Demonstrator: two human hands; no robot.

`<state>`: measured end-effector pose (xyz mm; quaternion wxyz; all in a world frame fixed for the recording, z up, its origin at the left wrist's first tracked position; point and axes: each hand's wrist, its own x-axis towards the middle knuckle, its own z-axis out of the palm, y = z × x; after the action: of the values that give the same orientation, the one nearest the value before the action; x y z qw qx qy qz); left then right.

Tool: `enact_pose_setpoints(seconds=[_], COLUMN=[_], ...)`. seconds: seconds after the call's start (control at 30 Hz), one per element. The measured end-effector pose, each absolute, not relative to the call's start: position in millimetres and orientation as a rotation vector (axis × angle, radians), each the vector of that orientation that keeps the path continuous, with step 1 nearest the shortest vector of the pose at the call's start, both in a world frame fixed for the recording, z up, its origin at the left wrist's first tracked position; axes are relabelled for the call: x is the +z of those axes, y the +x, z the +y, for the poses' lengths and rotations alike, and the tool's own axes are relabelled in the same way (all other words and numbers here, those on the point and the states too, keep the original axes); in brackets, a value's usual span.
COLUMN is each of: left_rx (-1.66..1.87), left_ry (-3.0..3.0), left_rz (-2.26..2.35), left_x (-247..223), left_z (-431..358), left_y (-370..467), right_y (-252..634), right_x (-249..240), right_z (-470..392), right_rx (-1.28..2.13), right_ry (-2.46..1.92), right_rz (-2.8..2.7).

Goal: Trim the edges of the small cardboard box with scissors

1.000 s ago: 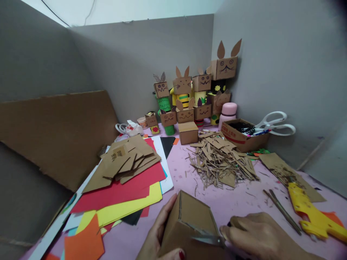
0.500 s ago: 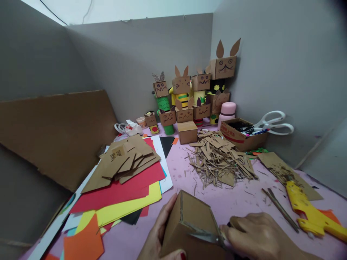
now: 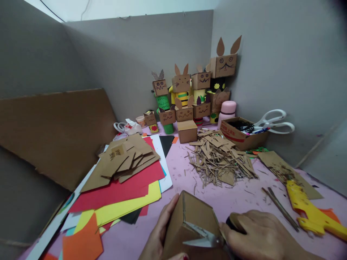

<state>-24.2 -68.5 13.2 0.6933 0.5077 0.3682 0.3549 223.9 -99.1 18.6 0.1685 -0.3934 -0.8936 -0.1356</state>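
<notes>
1. Closest to the camera, the left hand (image 3: 159, 238) is wrapped around the left side of a small cardboard box (image 3: 189, 224), fingers curled onto its face, so it's gripping the box and propping it up off the pink table (image 3: 184, 173).
2. The right hand (image 3: 260, 236) is closed around the dark handle of a pair of scissors (image 3: 203, 238). The blades point left, straight at the box, lying roughly across the view, and the tips sit on the box's near top edge. So the box is directly left of the right hand, touching the blades. Can't tell if the blades are parted or not.
3. Just right of that hand, a couple of thin cardboard strips (image 3: 279, 207), then a yellow glue gun (image 3: 309, 209).
4. To the left, a fan of coloured paper sheets (image 3: 121, 195) with cardboard pieces (image 3: 124, 159) piled on top.
5. Mid-table, a heap of cardboard shreds (image 3: 219, 162), well clear of both hands.
6. Further back, a plain little box (image 3: 187, 130), an open carton (image 3: 241, 133) with white scissors (image 3: 273, 121) sticking out, and a pink flask (image 3: 227, 112).
7. In the corner, a crowd of cardboard animal figures (image 3: 189, 94). A big cardboard sheet (image 3: 56, 133) leans on the left wall.
</notes>
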Motion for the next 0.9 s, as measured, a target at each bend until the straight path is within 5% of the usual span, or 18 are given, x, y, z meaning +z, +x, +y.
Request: enact_pose_setpoints(seconds=[0.9], left_rx=[0.770], left_ry=[1.159], left_rz=[0.799], left_x=[6], left_z=[-68], left_y=[-27], right_y=[223], right_x=[11], right_z=[-99], right_rx=[-0.371], right_ry=[-1.125], right_rz=[-2.525])
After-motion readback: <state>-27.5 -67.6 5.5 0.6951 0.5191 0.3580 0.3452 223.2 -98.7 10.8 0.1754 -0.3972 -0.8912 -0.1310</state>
